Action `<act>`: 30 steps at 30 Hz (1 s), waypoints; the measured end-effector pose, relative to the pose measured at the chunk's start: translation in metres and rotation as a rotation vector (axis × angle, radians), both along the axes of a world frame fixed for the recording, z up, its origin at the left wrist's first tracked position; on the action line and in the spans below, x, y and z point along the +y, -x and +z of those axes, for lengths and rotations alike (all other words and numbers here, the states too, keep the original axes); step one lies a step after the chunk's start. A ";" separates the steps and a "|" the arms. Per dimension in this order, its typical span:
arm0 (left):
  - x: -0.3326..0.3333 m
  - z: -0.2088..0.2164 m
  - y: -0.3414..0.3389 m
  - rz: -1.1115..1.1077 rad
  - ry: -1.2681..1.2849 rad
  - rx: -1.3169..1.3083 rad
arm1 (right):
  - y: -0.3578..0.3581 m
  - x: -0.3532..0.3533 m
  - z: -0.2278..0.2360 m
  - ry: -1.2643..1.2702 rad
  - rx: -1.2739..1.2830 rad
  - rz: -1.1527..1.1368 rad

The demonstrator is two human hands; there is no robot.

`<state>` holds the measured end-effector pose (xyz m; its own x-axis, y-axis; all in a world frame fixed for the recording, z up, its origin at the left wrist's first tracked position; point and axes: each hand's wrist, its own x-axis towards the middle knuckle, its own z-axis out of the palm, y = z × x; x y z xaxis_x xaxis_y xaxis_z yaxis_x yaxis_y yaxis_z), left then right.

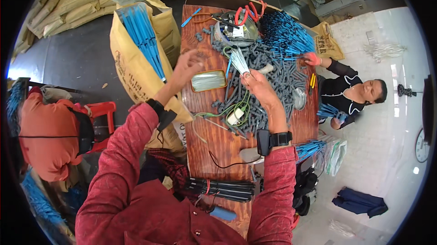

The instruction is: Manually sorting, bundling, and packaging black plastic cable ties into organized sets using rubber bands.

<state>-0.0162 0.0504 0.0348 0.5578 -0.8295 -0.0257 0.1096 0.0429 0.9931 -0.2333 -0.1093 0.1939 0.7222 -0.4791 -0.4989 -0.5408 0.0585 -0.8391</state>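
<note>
My right hand [259,83] is closed around the lower end of a bundle of thin pale rods [237,58], which fan out away from me above the table. My left hand [185,68] is raised at the table's left edge with its fingers loosely bent and apart; nothing shows in it. Just to its right, a shallow yellow-rimmed tin [226,79] holds more thin silvery rods [207,81]. Small dark grey tubular parts [273,95] lie heaped beyond and right of my right hand. A green cord [246,104] loops over the table by a white block [235,116].
A paper sack [132,70] of blue sticks [141,31] stands left of the table [200,142]. A tub [248,33] with red-handled tools and a blue stick pile [287,35] are at the far side. A co-worker [350,92] sits right; black sticks [223,189] lie nearest me.
</note>
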 end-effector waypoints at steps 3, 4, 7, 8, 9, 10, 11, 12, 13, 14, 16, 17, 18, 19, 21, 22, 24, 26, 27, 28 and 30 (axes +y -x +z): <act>0.025 0.050 0.055 -0.120 0.118 0.345 | 0.009 0.036 -0.002 -0.110 -0.065 -0.051; 0.031 0.060 0.071 -0.116 0.104 0.335 | 0.011 0.050 -0.005 -0.150 -0.109 -0.058; 0.046 0.090 0.106 -0.175 0.272 0.653 | 0.012 0.101 0.004 -0.228 -0.187 -0.097; 0.050 0.100 0.112 -0.167 0.253 0.711 | 0.009 0.120 0.012 -0.251 -0.216 -0.128; 0.051 0.109 0.119 -0.167 0.239 0.772 | 0.011 0.132 0.017 -0.265 -0.243 -0.164; 0.054 0.116 0.124 -0.168 0.227 0.833 | 0.015 0.139 0.009 -0.268 -0.246 -0.167; 0.056 0.118 0.132 -0.187 0.231 0.836 | 0.027 0.141 -0.003 -0.281 -0.253 -0.161; 0.060 0.111 0.136 -0.230 0.219 0.789 | 0.032 0.145 -0.011 -0.298 -0.264 -0.147; 0.064 0.105 0.139 -0.275 0.208 0.740 | 0.040 0.147 -0.018 -0.314 -0.276 -0.134; 0.069 0.101 0.142 -0.309 0.195 0.691 | 0.042 0.155 -0.014 -0.310 -0.282 -0.135; 0.078 0.097 0.155 -0.269 0.188 0.728 | 0.050 0.172 -0.006 -0.346 -0.211 -0.175; 0.083 0.096 0.163 -0.223 0.177 0.770 | 0.056 0.180 -0.001 -0.364 -0.175 -0.199; 0.088 0.096 0.170 -0.176 0.166 0.812 | 0.062 0.185 -0.001 -0.360 -0.180 -0.206; 0.091 0.101 0.177 -0.185 0.168 0.808 | 0.067 0.190 0.000 -0.385 -0.150 -0.232; 0.100 0.109 0.188 -0.161 0.076 0.944 | 0.079 0.199 -0.001 -0.441 -0.088 -0.281; 0.104 0.112 0.194 -0.147 0.027 1.012 | 0.087 0.202 -0.001 -0.440 -0.092 -0.285; 0.105 0.121 0.205 -0.107 -0.016 1.056 | 0.103 0.207 0.002 -0.635 -0.221 -0.429; 0.103 0.128 0.213 -0.014 -0.101 1.149 | 0.114 0.216 0.009 -0.740 -0.283 -0.502; 0.102 0.128 0.215 -0.014 -0.110 1.150 | 0.119 0.219 0.014 -0.757 -0.319 -0.531; 0.099 0.128 0.216 -0.023 -0.107 1.178 | 0.124 0.222 0.018 -0.774 -0.355 -0.563; 0.098 0.123 0.221 -0.042 -0.112 1.238 | 0.136 0.233 0.025 -0.804 -0.388 -0.615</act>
<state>-0.2373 0.1480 0.1576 0.0816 -0.8054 -0.5870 0.9738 -0.0611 0.2192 -0.3695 0.1233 0.2194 0.6461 -0.4482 -0.6178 0.0634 0.8381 -0.5418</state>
